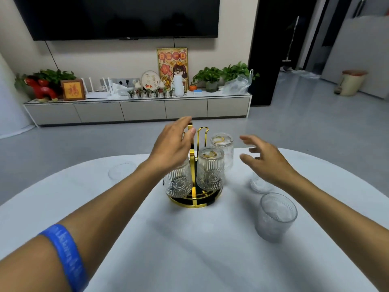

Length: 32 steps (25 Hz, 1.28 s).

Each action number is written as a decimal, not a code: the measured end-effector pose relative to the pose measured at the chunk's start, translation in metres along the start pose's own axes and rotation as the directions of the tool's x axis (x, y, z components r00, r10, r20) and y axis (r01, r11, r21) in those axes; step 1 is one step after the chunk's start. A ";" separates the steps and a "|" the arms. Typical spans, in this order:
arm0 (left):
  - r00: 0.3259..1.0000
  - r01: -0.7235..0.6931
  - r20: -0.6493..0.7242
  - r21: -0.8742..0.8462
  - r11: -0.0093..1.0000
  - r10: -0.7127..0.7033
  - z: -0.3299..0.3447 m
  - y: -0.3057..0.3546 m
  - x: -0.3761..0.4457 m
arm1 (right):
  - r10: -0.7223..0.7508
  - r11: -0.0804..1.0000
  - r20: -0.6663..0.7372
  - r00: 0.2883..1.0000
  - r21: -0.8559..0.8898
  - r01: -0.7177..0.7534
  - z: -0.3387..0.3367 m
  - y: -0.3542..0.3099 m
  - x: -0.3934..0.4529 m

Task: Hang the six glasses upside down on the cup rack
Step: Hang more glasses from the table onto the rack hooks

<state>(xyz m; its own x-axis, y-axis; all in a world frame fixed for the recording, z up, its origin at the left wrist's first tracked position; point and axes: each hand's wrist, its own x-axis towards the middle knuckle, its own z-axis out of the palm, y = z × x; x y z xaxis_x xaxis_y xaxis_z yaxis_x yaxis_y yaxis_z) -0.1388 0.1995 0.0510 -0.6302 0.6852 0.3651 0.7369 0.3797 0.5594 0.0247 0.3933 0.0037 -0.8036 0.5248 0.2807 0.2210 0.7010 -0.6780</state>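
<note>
A gold cup rack [194,200] with a round dark base stands mid-table. Three ribbed glasses hang upside down on it: one at the left [179,182], one at the front [210,170], one at the back right [222,147]. My left hand [172,144] hovers over the left glass, fingers spread near the rack's top loops [202,131]. My right hand [263,159] floats open to the right of the rack, holding nothing. An upright glass [274,217] stands at the front right. Another glass [260,184] shows partly under my right hand. A third loose glass [122,170] sits at the left.
The white table [189,249] has a rounded far edge. Beyond it lie grey floor and a low TV cabinet [136,110] with plants and ornaments. A blue wristband [65,256] circles my left forearm.
</note>
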 end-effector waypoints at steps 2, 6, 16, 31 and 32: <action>0.994 -0.040 -0.108 -0.070 0.997 0.032 -0.001 0.010 -0.030 | 0.037 0.967 0.010 0.999 -0.251 -0.033 -0.016 -0.002 -0.044; 0.995 -0.022 -0.101 -0.123 0.992 0.010 -0.016 0.021 -0.078 | 0.316 0.776 0.327 0.891 -0.629 -0.045 -0.023 -0.004 -0.108; 0.961 0.261 0.013 -0.375 0.889 -0.277 -0.067 0.032 -0.141 | 0.286 0.852 0.185 0.940 0.400 -0.338 -0.026 -0.078 -0.112; 0.925 0.164 -0.013 -0.888 0.429 -0.381 -0.124 -0.021 -0.053 | -0.141 0.773 0.184 0.973 0.635 -0.008 0.040 -0.156 0.003; 0.926 0.146 -0.057 -0.857 0.494 -0.373 -0.129 -0.029 -0.037 | -0.133 0.896 0.148 0.980 0.442 0.055 0.040 -0.148 0.025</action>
<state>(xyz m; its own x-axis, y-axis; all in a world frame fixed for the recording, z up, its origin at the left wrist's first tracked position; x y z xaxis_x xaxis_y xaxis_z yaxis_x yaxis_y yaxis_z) -0.1686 0.0827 0.1170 -0.8726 0.4572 0.1717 0.0620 -0.2450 0.9675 -0.0505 0.2834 0.0841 -0.8988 0.3494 0.2646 -0.0901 0.4434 -0.8918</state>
